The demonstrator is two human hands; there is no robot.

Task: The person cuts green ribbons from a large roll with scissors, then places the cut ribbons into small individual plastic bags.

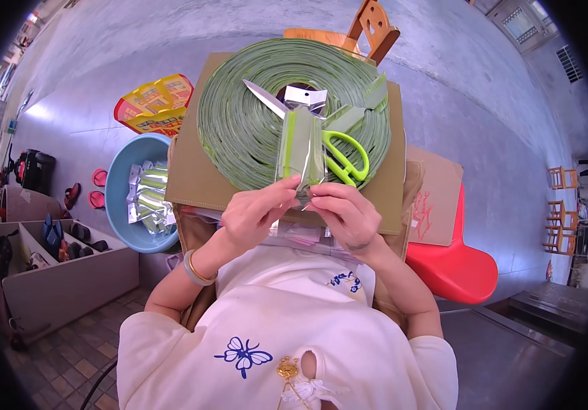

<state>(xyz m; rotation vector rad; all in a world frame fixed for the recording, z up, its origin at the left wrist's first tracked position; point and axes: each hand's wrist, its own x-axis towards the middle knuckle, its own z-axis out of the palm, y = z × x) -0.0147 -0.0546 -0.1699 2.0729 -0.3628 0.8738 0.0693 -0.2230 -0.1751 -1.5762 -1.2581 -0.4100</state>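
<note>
A clear-fronted plastic packet with a folded green strip inside lies over a big coil of green ribbon-like strip. My left hand pinches the packet's near edge, thumb and forefinger together. Beside it, my right hand pinches the same edge a little to the right. Under the packet rest scissors with lime-green handles, their blades pointing to the far left. A second silvery packet top shows at the coil's middle. The coil sits on a brown board.
On the left stands a blue basin holding several filled packets. Behind it lies a red and yellow bag. A red chair with cardboard is at right; a wooden chair stands beyond the coil. A shoe box unit is lower left.
</note>
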